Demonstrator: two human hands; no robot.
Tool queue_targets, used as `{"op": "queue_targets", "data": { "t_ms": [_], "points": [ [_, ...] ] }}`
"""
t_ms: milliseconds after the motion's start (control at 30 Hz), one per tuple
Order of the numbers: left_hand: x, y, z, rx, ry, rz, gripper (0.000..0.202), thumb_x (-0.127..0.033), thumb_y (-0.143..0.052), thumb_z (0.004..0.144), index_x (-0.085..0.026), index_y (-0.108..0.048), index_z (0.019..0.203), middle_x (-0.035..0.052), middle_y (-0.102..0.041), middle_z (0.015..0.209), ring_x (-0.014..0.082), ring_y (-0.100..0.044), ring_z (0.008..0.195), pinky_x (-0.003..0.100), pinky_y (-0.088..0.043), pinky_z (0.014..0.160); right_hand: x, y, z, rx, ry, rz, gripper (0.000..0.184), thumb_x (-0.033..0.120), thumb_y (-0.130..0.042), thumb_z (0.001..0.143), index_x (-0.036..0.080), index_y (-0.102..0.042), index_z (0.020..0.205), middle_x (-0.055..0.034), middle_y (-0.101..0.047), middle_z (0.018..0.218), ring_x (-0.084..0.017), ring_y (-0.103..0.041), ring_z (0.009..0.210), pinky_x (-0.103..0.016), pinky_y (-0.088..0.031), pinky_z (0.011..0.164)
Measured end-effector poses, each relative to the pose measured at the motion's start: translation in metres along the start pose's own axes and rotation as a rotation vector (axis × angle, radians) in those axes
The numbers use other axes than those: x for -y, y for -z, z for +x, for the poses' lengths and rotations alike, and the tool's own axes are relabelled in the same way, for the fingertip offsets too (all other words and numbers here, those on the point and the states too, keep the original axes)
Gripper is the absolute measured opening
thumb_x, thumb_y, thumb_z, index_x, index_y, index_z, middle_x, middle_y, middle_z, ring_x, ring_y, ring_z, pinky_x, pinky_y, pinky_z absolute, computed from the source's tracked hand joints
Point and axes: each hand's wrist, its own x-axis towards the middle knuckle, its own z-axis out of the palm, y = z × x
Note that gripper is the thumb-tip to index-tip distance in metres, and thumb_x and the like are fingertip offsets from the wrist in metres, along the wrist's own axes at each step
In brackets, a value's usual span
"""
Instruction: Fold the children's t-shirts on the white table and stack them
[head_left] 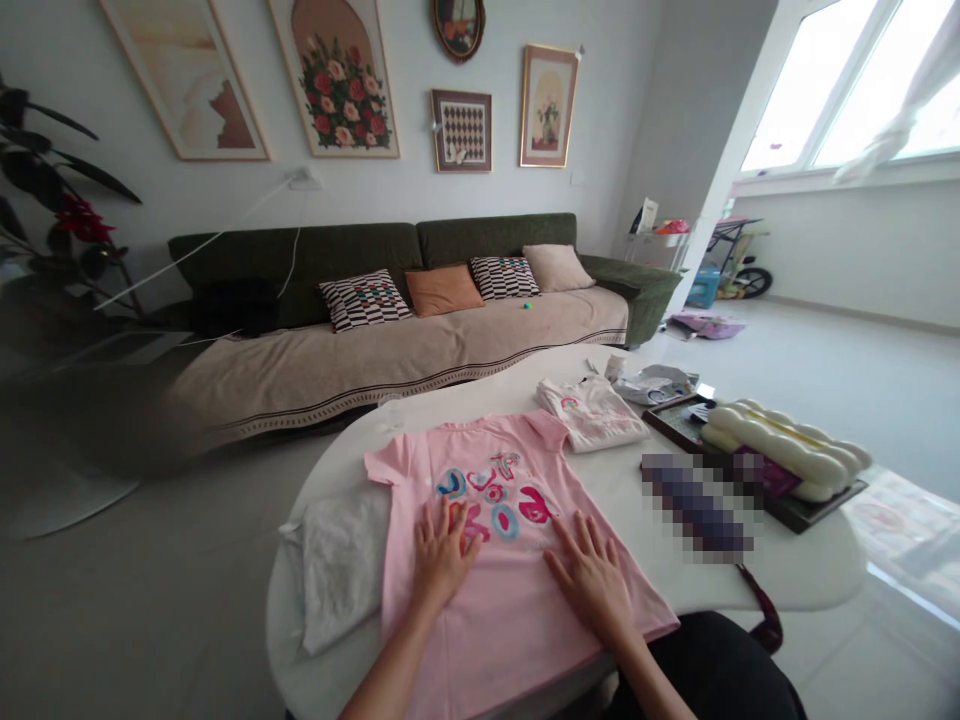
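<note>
A pink T-shirt with a colourful print on its chest lies spread on the white table, neckline away from me and hem hanging over the near edge. My left hand rests flat on the shirt front, fingers spread over the lower left of the print. Flat on the right side of the shirt lies my right hand, its fingers apart just below the print. Folded grey cloth sits left of the shirt, partly beneath its edge. Beyond the right sleeve is a folded white garment with a small rainbow print.
On the right of the table stands a dark tray bearing a cream, lobed object. A blurred-out purple item lies nearer me. Silvery packaging is at the back. Past the table stands a green sofa with cushions.
</note>
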Motion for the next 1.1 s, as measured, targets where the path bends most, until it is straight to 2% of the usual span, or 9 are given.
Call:
{"op": "queue_targets", "data": {
  "t_ms": [167,433,567,767,1100],
  "points": [
    [0.000,-0.001,-0.002,-0.033,-0.010,-0.017,0.057,-0.049,-0.041,0.081,-0.031,-0.031,0.134,0.0020,-0.026,0.143,0.0342,-0.017,0.130,0.048,-0.019,0.102,0.001,0.002,-0.001,-0.010,0.003,0.004,0.060,0.056,-0.031,0.082,0.030,-0.024,0.136,-0.0053,-0.018,0.145,-0.026,-0.013,0.132,-0.046,-0.016,0.103],
    [-0.001,0.002,-0.004,-0.027,-0.002,-0.027,0.057,-0.049,-0.042,0.081,-0.032,-0.032,0.134,0.0004,-0.029,0.142,0.0318,-0.017,0.130,0.047,-0.020,0.103,-0.001,-0.004,0.000,-0.016,0.005,-0.002,0.060,0.055,-0.033,0.082,0.030,-0.025,0.136,-0.0042,-0.018,0.145,-0.026,-0.012,0.132,-0.046,-0.016,0.103],
    [-0.001,0.004,-0.003,-0.009,0.014,-0.032,0.057,-0.049,-0.043,0.080,-0.032,-0.032,0.134,0.0019,-0.031,0.141,0.0325,-0.018,0.130,0.047,-0.021,0.102,0.000,0.000,-0.002,-0.020,0.008,-0.005,0.059,0.055,-0.032,0.082,0.030,-0.026,0.136,-0.0053,-0.018,0.145,-0.026,-0.015,0.132,-0.045,-0.016,0.103],
    [0.001,-0.003,-0.004,-0.044,-0.008,-0.028,0.056,-0.048,-0.043,0.081,-0.030,-0.034,0.133,0.0041,-0.032,0.140,0.0339,-0.018,0.130,0.047,-0.021,0.102,0.003,0.008,-0.003,-0.005,-0.003,0.008,0.059,0.054,-0.032,0.082,0.029,-0.026,0.136,-0.0055,-0.020,0.144,-0.026,-0.016,0.131,-0.045,-0.017,0.103],
    [0.002,-0.007,-0.003,-0.072,-0.014,-0.039,0.057,-0.048,-0.043,0.081,-0.031,-0.032,0.134,0.0026,-0.031,0.141,0.0328,-0.019,0.130,0.047,-0.023,0.101,0.001,0.006,-0.002,-0.022,0.005,0.021,0.059,0.053,-0.033,0.082,0.029,-0.027,0.136,-0.0053,-0.022,0.144,-0.027,-0.016,0.131,-0.046,-0.017,0.103]
  ]
}}
